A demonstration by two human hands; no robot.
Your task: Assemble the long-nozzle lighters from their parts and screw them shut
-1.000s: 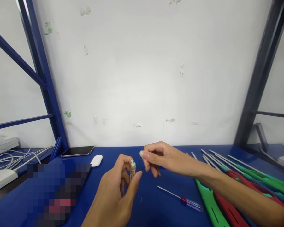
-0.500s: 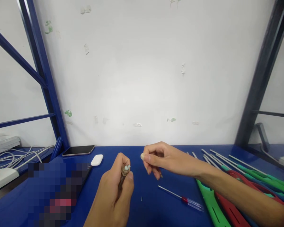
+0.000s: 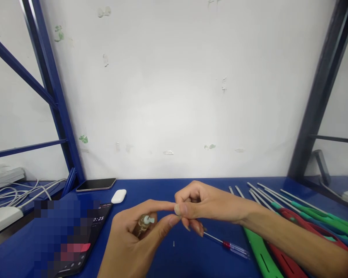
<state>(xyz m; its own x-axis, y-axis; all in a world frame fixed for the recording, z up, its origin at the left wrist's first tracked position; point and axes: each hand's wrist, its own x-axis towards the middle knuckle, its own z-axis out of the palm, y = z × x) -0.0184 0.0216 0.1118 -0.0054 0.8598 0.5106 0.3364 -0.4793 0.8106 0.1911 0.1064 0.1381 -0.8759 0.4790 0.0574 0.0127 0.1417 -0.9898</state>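
My left hand [image 3: 133,235] keeps a small brownish, see-through cylinder [image 3: 140,228] with a pale blue-green tip in the crook of its palm. Its thumb and forefinger reach to the right, their tips meeting the fingers of my right hand [image 3: 197,206]. The right thumb and forefinger are pinched together; whatever lies between the joined fingertips is hidden or too small to make out. Below them, a tiny pale pin-like piece [image 3: 174,243] is on the blue table [image 3: 185,262]. A screwdriver [image 3: 232,248] with a clear handle and red collar lies beside the right hand, its tip partly covered by the fingers.
Several flat green and red handles [image 3: 261,247] with thin grey rods lie at right. On the left are a lit phone [image 3: 97,231], a dark-screened phone [image 3: 96,184] and a white earbud case [image 3: 118,196]. White cables [image 3: 17,193] and blue frame posts [image 3: 60,116] stand farther out.
My left thumb and forefinger have stretched out rightward to meet the right fingertips, and the cylinder now sits deeper in the palm. My right hand has lowered slightly. The left phone's screen has lit up.
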